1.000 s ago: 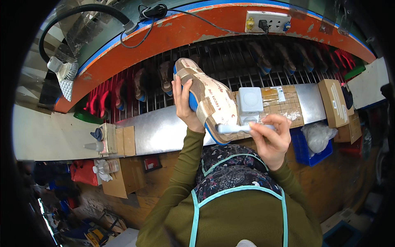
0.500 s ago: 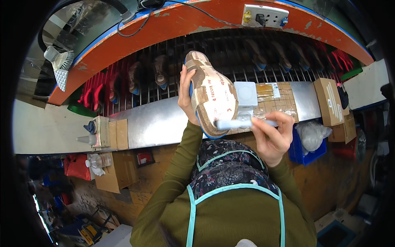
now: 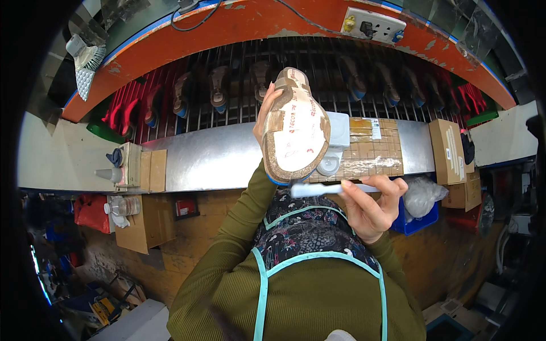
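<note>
My left hand (image 3: pixel 266 113) is wrapped round the side of a lasted shoe (image 3: pixel 296 133), its bottom turned up toward me. The underside is pale with red print, a brown band runs round the margin, and blue shows at the toe's rim. Between the fingers and thumb of my right hand (image 3: pixel 372 207) is a small brush (image 3: pixel 318 190) with a pale, toothbrush-like handle. Its dark bristle end is at the toe's near edge; whether it touches cannot be told. Beside the shoe are a white plastic container (image 3: pixel 339 129) and a small round white pot (image 3: pixel 328 166), partly hidden by the shoe.
Several shoes (image 3: pixel 219 91) lie on a barred rack behind the metal ledge (image 3: pixel 210 159). Taped cardboard (image 3: pixel 369 159) covers the ledge at right, near a carton (image 3: pixel 446 150). A blue bin (image 3: pixel 418 224) with a plastic bag stands below. A scrub brush (image 3: pixel 85 62) hangs at upper left.
The brush has moved down from the sole's toe area to the toe's near edge, and my right hand lowered with it. The shoe has shifted slightly; my left hand still holds it.
</note>
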Motion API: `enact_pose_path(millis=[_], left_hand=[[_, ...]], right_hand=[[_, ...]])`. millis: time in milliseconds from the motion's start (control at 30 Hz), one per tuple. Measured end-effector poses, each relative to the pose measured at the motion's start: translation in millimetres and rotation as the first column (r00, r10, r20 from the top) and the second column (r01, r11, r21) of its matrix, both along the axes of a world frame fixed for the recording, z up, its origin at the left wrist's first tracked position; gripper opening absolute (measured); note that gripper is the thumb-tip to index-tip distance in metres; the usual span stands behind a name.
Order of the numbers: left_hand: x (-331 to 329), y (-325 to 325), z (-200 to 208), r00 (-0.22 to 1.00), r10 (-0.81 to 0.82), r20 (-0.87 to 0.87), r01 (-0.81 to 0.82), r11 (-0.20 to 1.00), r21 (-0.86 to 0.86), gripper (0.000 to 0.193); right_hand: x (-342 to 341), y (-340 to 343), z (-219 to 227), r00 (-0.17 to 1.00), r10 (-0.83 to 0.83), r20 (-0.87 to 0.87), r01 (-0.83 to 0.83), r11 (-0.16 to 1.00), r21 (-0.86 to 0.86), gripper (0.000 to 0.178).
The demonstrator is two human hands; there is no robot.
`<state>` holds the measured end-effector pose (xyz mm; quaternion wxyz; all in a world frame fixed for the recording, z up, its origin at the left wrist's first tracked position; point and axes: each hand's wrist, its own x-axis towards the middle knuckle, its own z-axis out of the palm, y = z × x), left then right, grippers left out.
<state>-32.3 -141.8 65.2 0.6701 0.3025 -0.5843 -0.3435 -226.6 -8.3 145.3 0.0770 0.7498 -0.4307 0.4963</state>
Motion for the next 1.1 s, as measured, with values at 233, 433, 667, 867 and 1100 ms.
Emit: enact_pose_path(millis=[233,433,667,867,1100], left_hand=[[-9.5,25.0,31.7,0.934,-0.177,-0.309,0.221,0.969,0.113,0.075],[-2.3,24.2,24.4,0.901,-0.259,-0.347,0.316,0.941,0.118,0.07],[-3.2,32.9,26.2,0.787,-0.349,-0.509,0.478,0.866,0.146,0.074],[9.9,27.2,10.3,0.942,-0.231,-0.245,0.283,0.937,0.204,0.093],[45.5,50.1,-13.9,0.955,-0.015,-0.295,0.095,0.961,0.26,0.085]], right_hand=[[-2.2,-9.6,-8.9,0.976,-0.213,-0.038,0.213,0.977,-0.023,0.036],[6.4,-9.9,-14.2,0.988,-0.036,0.152,0.035,0.999,0.008,0.035],[11.7,-6.9,-18.7,0.994,0.017,0.11,-0.017,1.0,0.003,0.035],[14.3,-11.7,-24.9,0.988,0.054,0.145,-0.061,0.997,0.046,0.035],[-46.3,-20.4,-109.5,0.912,-0.316,0.262,0.031,0.689,0.724,0.011]])
